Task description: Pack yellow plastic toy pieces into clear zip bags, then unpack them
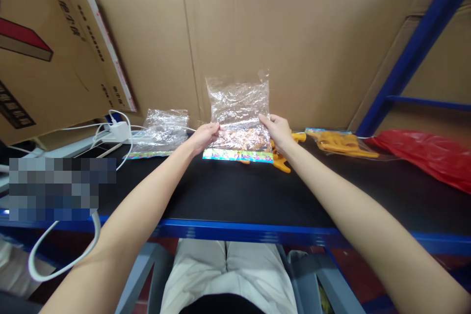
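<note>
A clear plastic bag [239,103] with a colourful printed strip along its lower edge is stretched upright between my two hands. My left hand [206,136] pinches its left side, and my right hand [275,130] pinches the right side with the thumb in front. Behind and below the bag lie orange plastic pieces [282,163], partly hidden by the bag and my right hand. Left of my left hand, more clear bags [167,125] with a similar printed edge lie on the black tabletop [235,196].
On the right are a bagged orange item [344,144] and a red plastic bag [430,154]. A white charger [120,131] with cables sits at the left. Cardboard walls [301,39] and a blue metal post [415,39] enclose the table, which has a blue front edge [235,230].
</note>
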The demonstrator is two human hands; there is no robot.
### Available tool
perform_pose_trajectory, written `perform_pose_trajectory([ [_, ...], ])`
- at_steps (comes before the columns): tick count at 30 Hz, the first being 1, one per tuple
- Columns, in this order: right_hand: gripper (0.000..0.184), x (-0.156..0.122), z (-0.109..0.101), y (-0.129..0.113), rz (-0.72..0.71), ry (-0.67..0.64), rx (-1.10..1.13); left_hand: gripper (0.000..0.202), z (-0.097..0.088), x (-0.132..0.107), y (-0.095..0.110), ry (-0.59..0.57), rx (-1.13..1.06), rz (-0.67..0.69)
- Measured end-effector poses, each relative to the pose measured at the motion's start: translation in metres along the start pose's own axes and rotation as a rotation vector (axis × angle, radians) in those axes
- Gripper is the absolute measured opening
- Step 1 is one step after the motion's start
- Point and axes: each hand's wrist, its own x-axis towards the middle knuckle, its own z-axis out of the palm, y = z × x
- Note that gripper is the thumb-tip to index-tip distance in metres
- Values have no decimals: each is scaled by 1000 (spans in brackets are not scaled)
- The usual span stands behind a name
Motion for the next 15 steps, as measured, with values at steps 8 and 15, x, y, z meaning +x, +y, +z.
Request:
perform_pose_trajectory([
  [8,44,-11,11,2,-184,-31,-93,38,-4,9,-21,269,335,237],
  [15,45,-11,12,-6,-105,70,-57,41,-13,18,-21,364,427,406],
])
